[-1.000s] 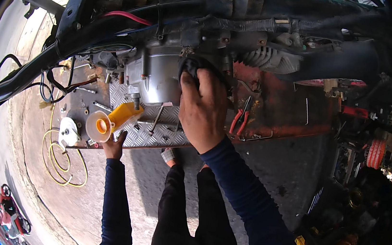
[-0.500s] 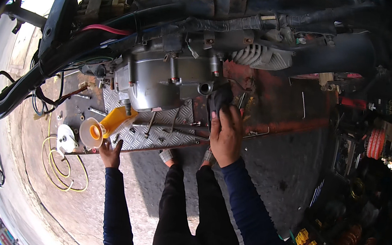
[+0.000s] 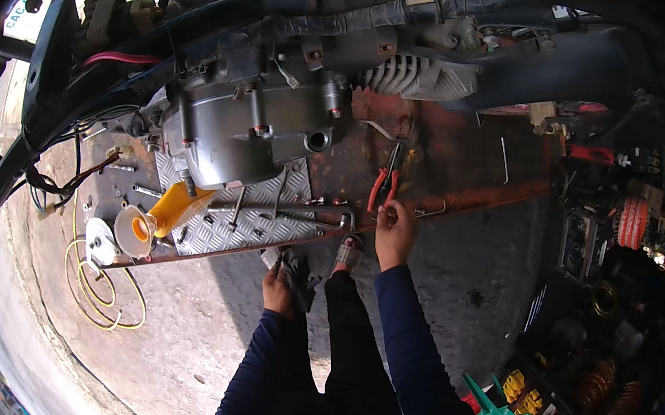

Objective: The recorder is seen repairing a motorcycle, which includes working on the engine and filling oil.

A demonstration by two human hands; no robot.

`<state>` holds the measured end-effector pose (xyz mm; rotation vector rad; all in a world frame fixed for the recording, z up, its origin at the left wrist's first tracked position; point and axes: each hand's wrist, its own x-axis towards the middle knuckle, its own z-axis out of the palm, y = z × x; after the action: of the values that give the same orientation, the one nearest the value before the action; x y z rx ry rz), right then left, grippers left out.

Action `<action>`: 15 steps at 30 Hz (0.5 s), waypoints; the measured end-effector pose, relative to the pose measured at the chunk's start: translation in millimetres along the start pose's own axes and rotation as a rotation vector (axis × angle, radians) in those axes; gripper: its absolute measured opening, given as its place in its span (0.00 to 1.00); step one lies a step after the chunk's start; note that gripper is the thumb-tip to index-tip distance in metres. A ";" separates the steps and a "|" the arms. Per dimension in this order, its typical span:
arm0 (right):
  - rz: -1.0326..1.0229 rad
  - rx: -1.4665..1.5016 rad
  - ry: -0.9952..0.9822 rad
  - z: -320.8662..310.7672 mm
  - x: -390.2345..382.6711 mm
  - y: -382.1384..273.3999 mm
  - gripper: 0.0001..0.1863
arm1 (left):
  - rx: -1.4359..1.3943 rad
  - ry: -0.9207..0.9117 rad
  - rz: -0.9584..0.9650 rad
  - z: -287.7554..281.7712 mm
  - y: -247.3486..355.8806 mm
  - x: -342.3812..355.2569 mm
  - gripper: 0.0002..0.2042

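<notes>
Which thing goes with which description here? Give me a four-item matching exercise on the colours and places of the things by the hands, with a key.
Things:
1. Pliers
2. Cloth
3. Funnel-like container
4. Engine casing

Descriptions:
A. Smooth grey metal, under the dark frame tubes
B. Yellow, with a pale round end
C. Red-handled, at the right hand's fingertips
D. Dark, in the left hand

Pairs: 1-C, 2-D, 3-B, 4-A

The left hand [image 3: 280,293] holds a dark cloth [image 3: 304,280] just off the near edge of the tabletop [image 3: 461,161]; the right hand [image 3: 395,237] is at the handles of red-handled pliers [image 3: 377,190].
</notes>
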<state>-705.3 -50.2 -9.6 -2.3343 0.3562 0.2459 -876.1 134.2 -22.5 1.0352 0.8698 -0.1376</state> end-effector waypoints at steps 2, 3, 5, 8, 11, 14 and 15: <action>-0.128 -0.289 0.107 17.5 31.3 19.4 0.16 | 0.117 -0.003 -0.019 -9.6 -4.6 -1.7 0.21; -0.146 -0.382 0.090 25.3 41.0 28.3 0.16 | 0.226 0.009 -0.075 -11.5 -5.6 -3.1 0.21; -0.168 -0.470 0.069 37.3 55.1 45.0 0.17 | -0.133 0.069 -0.326 -11.7 -4.5 -7.3 0.21; -0.177 -0.465 0.043 46.7 62.0 63.4 0.15 | -0.429 0.090 -0.523 -3.5 -0.5 -13.2 0.16; -0.297 -0.295 0.145 41.3 60.3 67.1 0.13 | -0.332 -0.029 -0.386 6.1 1.0 -17.5 0.12; -0.219 -0.053 0.185 21.1 34.7 42.9 0.14 | -0.091 -0.096 -0.202 14.5 2.6 -19.5 0.10; -0.240 0.085 0.192 9.5 19.4 28.1 0.14 | 0.064 -0.129 -0.062 17.8 5.4 -17.8 0.10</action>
<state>-696.9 -66.1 -40.1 -2.2956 0.1727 -0.1088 -875.4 117.9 -2.7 1.0473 0.7845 -0.2827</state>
